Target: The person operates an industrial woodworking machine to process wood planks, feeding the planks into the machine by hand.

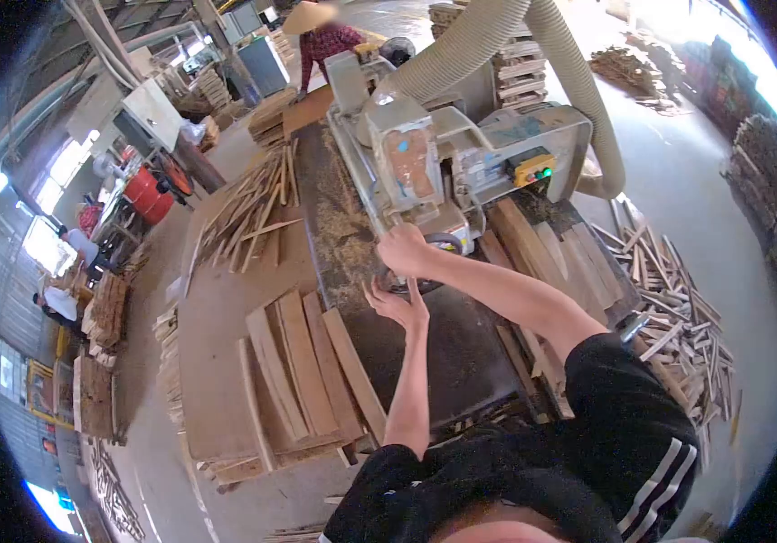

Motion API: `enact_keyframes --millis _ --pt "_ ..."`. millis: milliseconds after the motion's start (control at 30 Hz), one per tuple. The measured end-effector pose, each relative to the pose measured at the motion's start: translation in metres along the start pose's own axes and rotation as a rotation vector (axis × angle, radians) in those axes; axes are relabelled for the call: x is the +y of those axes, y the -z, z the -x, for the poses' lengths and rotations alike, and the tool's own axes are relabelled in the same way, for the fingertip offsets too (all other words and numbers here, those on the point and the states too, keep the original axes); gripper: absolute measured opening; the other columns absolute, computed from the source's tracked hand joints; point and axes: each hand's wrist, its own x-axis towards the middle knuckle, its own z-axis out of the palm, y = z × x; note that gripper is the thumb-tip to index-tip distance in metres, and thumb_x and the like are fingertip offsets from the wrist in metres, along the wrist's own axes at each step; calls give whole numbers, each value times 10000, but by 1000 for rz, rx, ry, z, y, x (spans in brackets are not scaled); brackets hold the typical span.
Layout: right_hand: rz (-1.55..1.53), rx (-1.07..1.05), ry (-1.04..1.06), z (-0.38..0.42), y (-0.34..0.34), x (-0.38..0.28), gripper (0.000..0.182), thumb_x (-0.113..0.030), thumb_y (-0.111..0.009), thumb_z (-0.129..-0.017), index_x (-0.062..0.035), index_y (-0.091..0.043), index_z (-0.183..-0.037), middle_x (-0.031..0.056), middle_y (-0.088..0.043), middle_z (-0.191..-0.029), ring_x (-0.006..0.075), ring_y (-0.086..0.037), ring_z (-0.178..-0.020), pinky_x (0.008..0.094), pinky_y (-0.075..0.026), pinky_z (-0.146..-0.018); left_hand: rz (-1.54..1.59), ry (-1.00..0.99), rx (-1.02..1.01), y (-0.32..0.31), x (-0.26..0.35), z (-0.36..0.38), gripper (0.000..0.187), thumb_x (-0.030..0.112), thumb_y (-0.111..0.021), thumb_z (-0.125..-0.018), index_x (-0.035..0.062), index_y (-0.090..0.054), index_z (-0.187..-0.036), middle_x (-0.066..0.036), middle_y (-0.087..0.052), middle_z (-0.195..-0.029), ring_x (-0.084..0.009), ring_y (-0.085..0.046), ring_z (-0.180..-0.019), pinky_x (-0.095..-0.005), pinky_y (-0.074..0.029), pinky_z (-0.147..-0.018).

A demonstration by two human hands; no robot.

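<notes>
My right hand [404, 252] is closed in a fist at the near end of a woodworking machine [411, 167], on the left side of a dark handwheel [445, 240]. Its wrist and forearm cover part of the wheel. Just below, my left hand [397, 306] has its thumb raised and its fingers spread to the left, close to the wheel's lower rim. Beneath both hands lies the machine's dark table [461, 344], strewn with sawdust [339, 213] along its left side.
Long boards [303, 362] lie on a brown side table [212, 335] at left, with thin strips [257, 213] farther back. More boards [533, 244] lie right of the wheel. Offcuts [678, 317] cover the floor at right. A ribbed hose [470, 54] rises above; a person [325, 45] stands behind.
</notes>
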Motion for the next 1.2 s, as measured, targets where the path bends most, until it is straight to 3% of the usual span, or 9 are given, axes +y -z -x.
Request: enact_keyframes --millis 67,200,300,467,567,667,833,1033,1200 --pt "-268 -58 83 6 5 35 605 -584 -858 -614 -53 -783 -894 165 -759 -945 328 -748 -835 463 -592 -681 196 -116 1 9 24 -18 916 487 -760 -893 -35 -313 -1498 -280 -278 -1566 -445 -276 -1462 -582 -279 -1156" --pt "-746 256 1 59 -35 87 639 -581 -880 -694 -18 -760 -972 153 -758 -935 287 -739 -777 426 -584 -688 73 -577 19 57 94 -77 795 435 -826 -812 33 -497 -1414 -222 -435 -1516 -401 -387 -1425 -539 -334 -1139" --pt "-1243 585 -75 85 -94 69 444 -394 -843 -861 -9 -737 -1056 85 -742 -902 171 -692 -708 338 -559 -642 -192 -660 -472 56 123 -112 514 330 -833 -767 115 -681 -1208 -120 -586 -1410 -345 -472 -1376 -554 -368 -1114" --pt "-1872 644 -488 67 -155 41 234 -224 -789 -912 -47 -757 -1062 25 -686 -725 135 -671 -690 307 -515 -599 28 -604 -412 43 98 -110 330 4 -717 -758 93 -734 -1076 -108 -710 -1195 -347 -635 -1169 -404 -504 -1011" --pt "-1210 825 -488 42 -181 63 352 -252 -823 -811 -60 -751 -1098 128 -727 -779 263 -731 -749 384 -540 -642 221 -630 -315 52 82 -105 382 -15 -681 -788 96 -721 -1151 -132 -676 -1270 -354 -581 -1271 -446 -465 -1075" --pt "-459 368 -185 43 -21 32 540 -370 -847 -708 -12 -599 -1026 192 -720 -857 420 -715 -854 505 -568 -697 243 -293 2 -4 -13 -44 568 139 -741 -869 31 -541 -1389 -244 -534 -1424 -448 -428 -1399 -532 -391 -1135" --pt "-232 17 146 4 9 2 666 -405 -882 -648 -6 -610 -1107 163 -699 -783 374 -721 -805 479 -573 -666 -118 187 188 -16 8 5 915 370 -822 -859 -42 -331 -1512 -287 -402 -1521 -501 -336 -1435 -580 -337 -1159" --pt "-988 321 -336 48 -52 96 632 -628 -603 -954 -78 -721 -1245 189 -769 -972 322 -741 -988 404 -565 -859 -70 -627 -141 66 105 -90 809 376 -919 -737 75 -544 -1388 -146 -591 -1371 -364 -481 -1357 -508 -378 -1137" --pt "-1770 462 -565 31 -210 99 483 -476 -417 -1069 -73 -664 -1174 62 -704 -981 187 -640 -902 336 -511 -737 -6 -678 -440 50 103 -120 789 387 -858 -761 103 -517 -1413 -133 -560 -1420 -374 -472 -1368 -550 -403 -1090"
